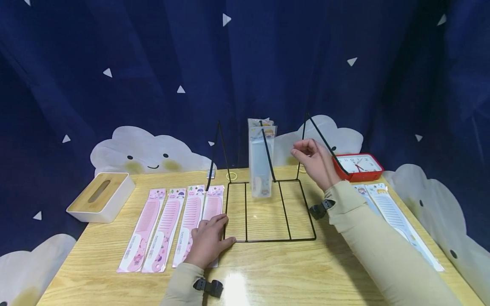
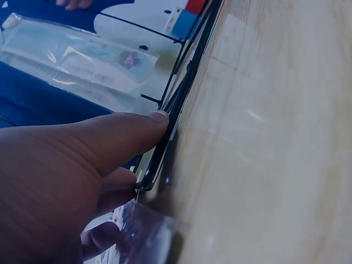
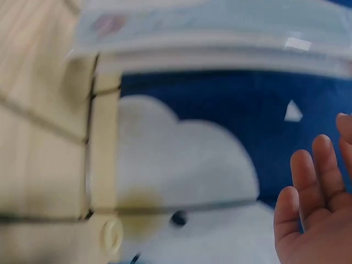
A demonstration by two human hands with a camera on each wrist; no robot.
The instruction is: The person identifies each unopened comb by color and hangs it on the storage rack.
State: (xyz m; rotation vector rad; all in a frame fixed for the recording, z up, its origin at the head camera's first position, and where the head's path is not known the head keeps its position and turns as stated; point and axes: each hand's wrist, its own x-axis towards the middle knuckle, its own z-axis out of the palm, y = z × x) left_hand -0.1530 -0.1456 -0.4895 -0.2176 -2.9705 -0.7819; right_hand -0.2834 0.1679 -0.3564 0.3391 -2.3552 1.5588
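A black wire display rack (image 1: 275,240) stands at the middle of the table, with slanted prongs rising from it. Packaged blue combs (image 1: 257,165) hang upright on its central prong, one behind another. My left hand (image 1: 208,241) holds the rack's front left corner; its thumb (image 2: 135,132) lies against the black wire in the left wrist view. Beside that hand lie several packaged pink combs (image 1: 139,231). Raised near the rack's right prong, my right hand (image 1: 315,163) holds nothing. Its fingers (image 3: 305,173) are relaxed and apart from the hanging packs in the right wrist view.
More packaged blue combs (image 1: 394,216) lie at the right, partly hidden by my right sleeve. Behind them is a red clock (image 1: 377,173). A white tissue box with a wooden lid (image 1: 118,195) stands far left. A dark blue curtain (image 1: 191,51) hangs behind the table.
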